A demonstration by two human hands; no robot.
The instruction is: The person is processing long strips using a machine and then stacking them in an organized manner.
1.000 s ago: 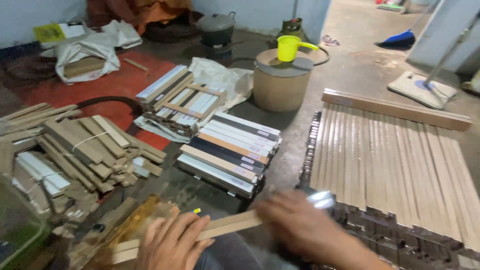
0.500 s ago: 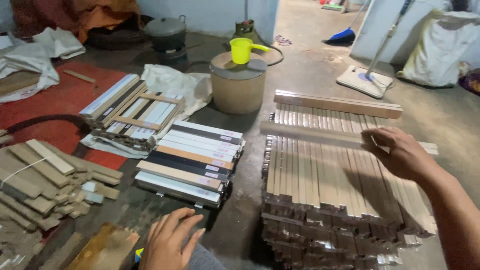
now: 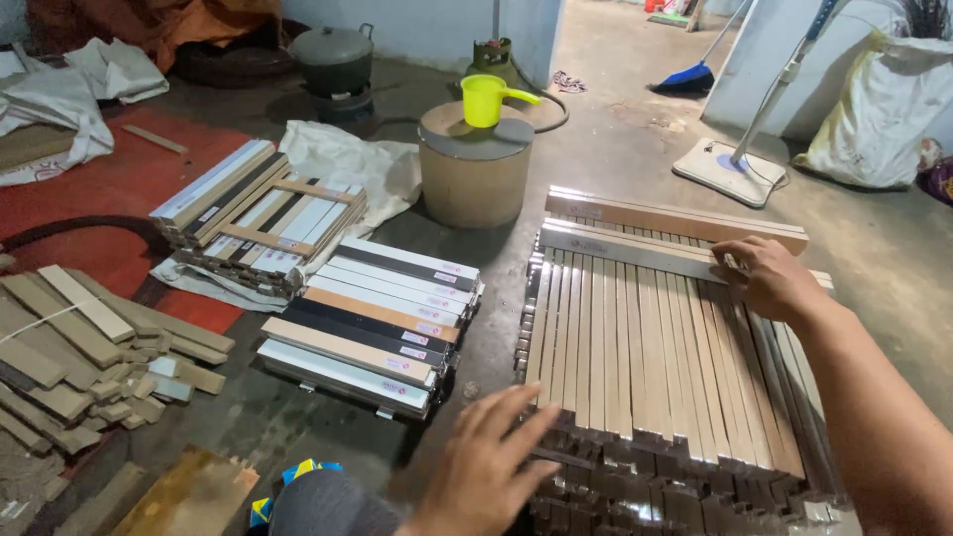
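The right hand lies on the far right part of the big stack of pale strips, its fingers curled over the end of a single cross strip that lies across the stack's top, just in front of a second cross strip at the stack's far edge. The left hand is spread flat, fingers apart, at the stack's near left corner, touching or just above the strip ends; which, I cannot tell. Left of the stack sits a smaller pile of light, tan and black strips, and beyond the stack's far left corner a drum with a yellow scoop on its lid. To seat the cross strip well, it seems best to keep it square to the strips beneath, parallel to the one behind it, and flush with the stack's sides. The flat left palm should steady the near corner, since the loose strips could fan out if pushed sideways.
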